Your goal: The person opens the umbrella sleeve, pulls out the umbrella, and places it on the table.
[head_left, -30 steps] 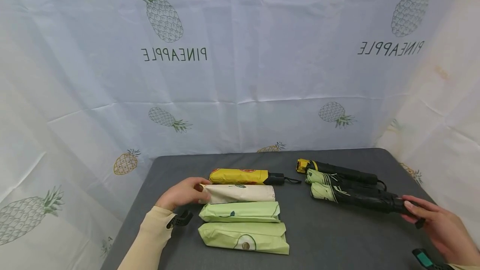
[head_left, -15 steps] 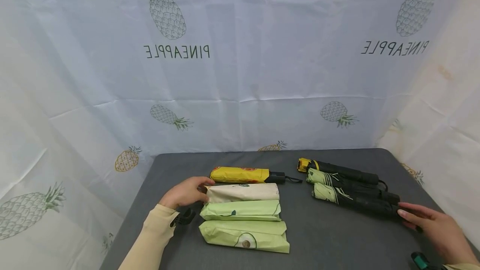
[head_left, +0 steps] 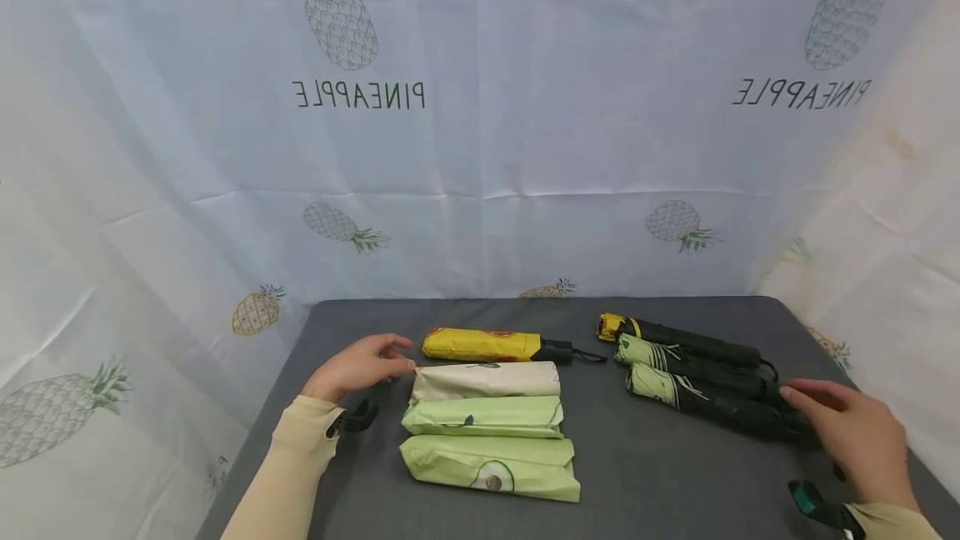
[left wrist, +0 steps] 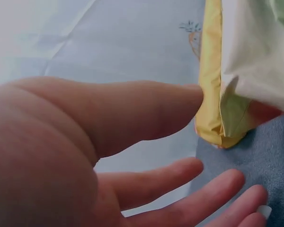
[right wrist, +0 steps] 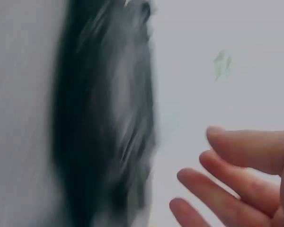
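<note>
On the left of the grey table, umbrellas lie in a row: a yellow folded umbrella [head_left: 480, 345] with a black handle, a cream one [head_left: 495, 380], a light green one [head_left: 510, 417] and a green avocado-print one [head_left: 438, 458]. My left hand [head_left: 363, 367] hovers beside the cream one's left end, fingers extended and holding nothing. On the right lie three black folded umbrellas: one yellow-tipped [head_left: 697, 344], a green-tipped one [head_left: 708, 369] and a nearer green-tipped one [head_left: 731, 408]. Close by its handle end is my right hand [head_left: 858, 432], fingers loose, partly hiding that end.
A white pineapple-print curtain [head_left: 525, 123] hangs behind and along both sides of the grey table [head_left: 637, 482]. Each wrist wears a dark strap; the right one [head_left: 813, 502] has a green patch.
The right hand has let go of the nearest black umbrella, which now lies against its neighbour, and has shifted left. The left hand has released the cream umbrella's end and drawn back slightly.
</note>
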Demonstrator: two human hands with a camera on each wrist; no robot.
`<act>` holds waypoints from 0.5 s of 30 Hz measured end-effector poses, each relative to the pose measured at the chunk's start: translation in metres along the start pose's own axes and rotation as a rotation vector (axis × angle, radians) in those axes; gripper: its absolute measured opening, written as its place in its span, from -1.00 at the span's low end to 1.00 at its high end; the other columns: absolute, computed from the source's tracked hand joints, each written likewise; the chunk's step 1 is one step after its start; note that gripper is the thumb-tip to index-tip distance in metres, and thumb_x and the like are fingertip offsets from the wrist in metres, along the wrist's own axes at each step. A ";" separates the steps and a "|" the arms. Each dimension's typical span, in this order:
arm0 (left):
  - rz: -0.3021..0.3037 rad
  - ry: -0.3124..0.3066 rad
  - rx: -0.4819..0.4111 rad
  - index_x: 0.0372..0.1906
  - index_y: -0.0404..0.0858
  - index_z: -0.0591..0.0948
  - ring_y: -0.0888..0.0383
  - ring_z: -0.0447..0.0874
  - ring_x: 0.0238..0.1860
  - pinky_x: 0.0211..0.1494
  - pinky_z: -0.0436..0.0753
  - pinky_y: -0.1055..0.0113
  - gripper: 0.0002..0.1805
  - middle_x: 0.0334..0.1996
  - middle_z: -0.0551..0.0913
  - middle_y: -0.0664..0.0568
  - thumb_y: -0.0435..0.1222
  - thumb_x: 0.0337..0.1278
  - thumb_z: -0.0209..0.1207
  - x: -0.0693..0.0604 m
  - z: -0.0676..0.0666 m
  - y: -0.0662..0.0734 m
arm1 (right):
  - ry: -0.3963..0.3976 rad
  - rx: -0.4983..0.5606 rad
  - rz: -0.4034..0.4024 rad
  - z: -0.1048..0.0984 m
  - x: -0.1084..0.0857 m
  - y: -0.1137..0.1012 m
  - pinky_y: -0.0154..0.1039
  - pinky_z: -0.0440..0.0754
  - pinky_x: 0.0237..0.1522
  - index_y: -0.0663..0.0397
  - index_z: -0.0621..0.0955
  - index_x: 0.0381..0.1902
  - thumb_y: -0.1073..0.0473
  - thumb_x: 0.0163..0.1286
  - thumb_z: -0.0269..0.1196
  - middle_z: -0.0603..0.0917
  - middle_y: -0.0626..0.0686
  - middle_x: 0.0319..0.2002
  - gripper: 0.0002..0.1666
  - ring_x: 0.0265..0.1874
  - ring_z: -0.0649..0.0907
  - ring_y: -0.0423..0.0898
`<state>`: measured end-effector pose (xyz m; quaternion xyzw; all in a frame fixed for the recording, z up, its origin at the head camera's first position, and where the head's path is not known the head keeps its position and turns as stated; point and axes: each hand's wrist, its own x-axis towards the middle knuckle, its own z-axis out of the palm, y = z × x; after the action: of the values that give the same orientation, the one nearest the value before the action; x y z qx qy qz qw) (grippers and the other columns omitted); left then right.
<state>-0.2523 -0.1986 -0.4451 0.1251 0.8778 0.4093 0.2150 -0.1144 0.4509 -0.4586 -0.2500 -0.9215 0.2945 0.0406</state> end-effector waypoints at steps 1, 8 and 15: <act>0.003 0.003 -0.008 0.53 -0.33 0.48 -0.09 0.77 0.11 0.25 0.76 -0.12 -0.32 0.22 0.71 -0.19 -0.08 0.52 0.32 0.003 -0.002 -0.001 | 0.018 0.011 -0.054 0.003 0.000 -0.015 0.32 0.64 -0.06 0.30 0.62 0.37 -0.31 0.65 0.19 0.57 0.52 0.36 -0.21 0.17 0.57 0.50; -0.021 0.009 -0.080 0.57 -0.34 0.44 -0.10 0.78 0.17 0.32 0.76 -0.07 -0.29 0.28 0.69 -0.25 -0.07 0.53 0.31 0.027 -0.009 -0.010 | -0.065 0.120 -0.377 0.061 0.004 -0.118 0.28 0.70 0.04 0.04 0.71 0.33 -0.25 0.63 0.27 0.72 0.32 0.29 -0.40 0.22 0.67 0.36; -0.031 -0.006 -0.148 0.57 -0.38 0.44 -0.13 0.78 0.19 0.31 0.78 -0.03 -0.27 0.29 0.69 -0.29 -0.09 0.50 0.34 0.043 -0.008 -0.018 | -0.218 0.161 -0.504 0.126 0.007 -0.179 0.15 0.79 0.10 0.08 0.72 0.30 0.05 0.54 0.41 0.78 0.22 0.19 -0.55 0.17 0.74 0.25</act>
<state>-0.2947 -0.1979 -0.4664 0.0963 0.8462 0.4695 0.2327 -0.2269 0.2627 -0.4622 0.0240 -0.9272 0.3724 0.0327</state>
